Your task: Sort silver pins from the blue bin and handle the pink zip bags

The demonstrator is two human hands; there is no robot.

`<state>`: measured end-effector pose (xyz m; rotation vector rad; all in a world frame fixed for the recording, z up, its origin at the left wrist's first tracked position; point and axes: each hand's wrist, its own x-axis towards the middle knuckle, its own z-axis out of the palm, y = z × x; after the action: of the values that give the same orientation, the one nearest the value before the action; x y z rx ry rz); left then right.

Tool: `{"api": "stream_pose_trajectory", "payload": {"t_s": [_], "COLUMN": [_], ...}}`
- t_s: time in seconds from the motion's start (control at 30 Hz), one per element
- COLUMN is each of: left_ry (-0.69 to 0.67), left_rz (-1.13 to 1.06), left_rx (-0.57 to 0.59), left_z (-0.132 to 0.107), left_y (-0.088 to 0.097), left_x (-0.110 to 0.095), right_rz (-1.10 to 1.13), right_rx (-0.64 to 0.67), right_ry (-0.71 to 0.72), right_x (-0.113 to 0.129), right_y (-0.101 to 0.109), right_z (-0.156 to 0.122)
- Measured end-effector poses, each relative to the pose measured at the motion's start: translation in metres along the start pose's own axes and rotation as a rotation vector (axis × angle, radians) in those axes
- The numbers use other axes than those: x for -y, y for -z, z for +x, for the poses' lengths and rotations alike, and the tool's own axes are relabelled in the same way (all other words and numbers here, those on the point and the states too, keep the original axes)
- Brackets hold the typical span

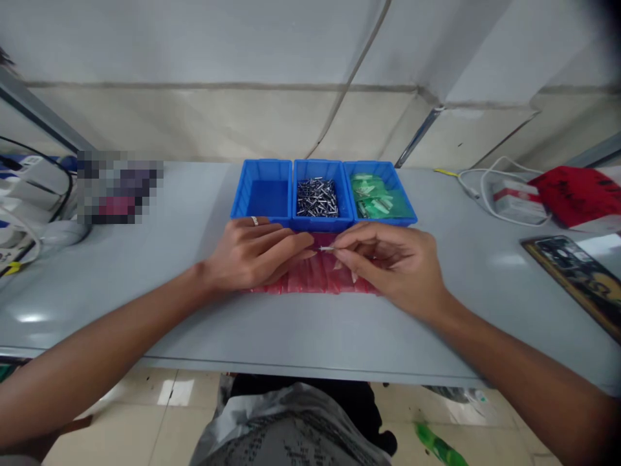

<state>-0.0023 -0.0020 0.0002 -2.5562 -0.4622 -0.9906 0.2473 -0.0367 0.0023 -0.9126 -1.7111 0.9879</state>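
Head view, centre: right hand [392, 265] pinches pin [326, 248]; left hand [252, 255] flat on red bags [315, 279]. Likely risk: a loose pinch lets pin roll off desk [145, 259].

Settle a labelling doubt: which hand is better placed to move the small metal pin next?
Right, probably: the right hand pinches the metal pin, while the left hand lies flat on the red bags.
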Motion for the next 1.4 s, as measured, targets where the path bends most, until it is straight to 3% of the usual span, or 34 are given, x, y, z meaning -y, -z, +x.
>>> {"api": "stream_pose_trajectory", "payload": {"t_s": [0.2,0.6,0.73,0.93,1.07,1.13,1.2,1.3,1.4], "left_ry": [0.015,-0.022,-0.043,-0.073,-0.078,-0.086,-0.088,-0.086,-0.088], "left_rz": [-0.031,0.065,0.098,0.134,0.148,0.153,0.155,0.153,0.154], "left_rx": [-0.025,0.026,0.018,0.024,0.033,0.034,0.040,0.053,0.050], "left_z": [-0.001,0.000,-0.002,0.000,0.002,0.003,0.004,0.004,0.003], "left_y": [-0.001,0.002,0.000,0.000,0.002,0.002,0.002,0.002,0.002], "left_x": [0.000,0.000,0.001,0.000,-0.001,-0.001,-0.001,-0.001,-0.001], "right_rz": [-0.026,0.019,-0.036,0.092,0.119,-0.057,-0.405,-0.892,-1.052], "right_rx": [-0.053,0.013,-0.034,-0.069,0.031,0.073,0.122,0.308,0.417], "right_ry": [-0.013,-0.081,-0.118,-0.192,-0.139,-0.046,0.133,0.357,0.408], "right_x": [0.002,0.002,0.002,-0.007,-0.005,-0.006,-0.009,-0.016,-0.019], "right_y": [0.002,0.001,0.003,0.008,0.011,0.012,0.013,0.013,0.013], "right_z": [-0.001,0.001,0.003,0.008,0.009,0.008,0.006,0.005,0.005]}}
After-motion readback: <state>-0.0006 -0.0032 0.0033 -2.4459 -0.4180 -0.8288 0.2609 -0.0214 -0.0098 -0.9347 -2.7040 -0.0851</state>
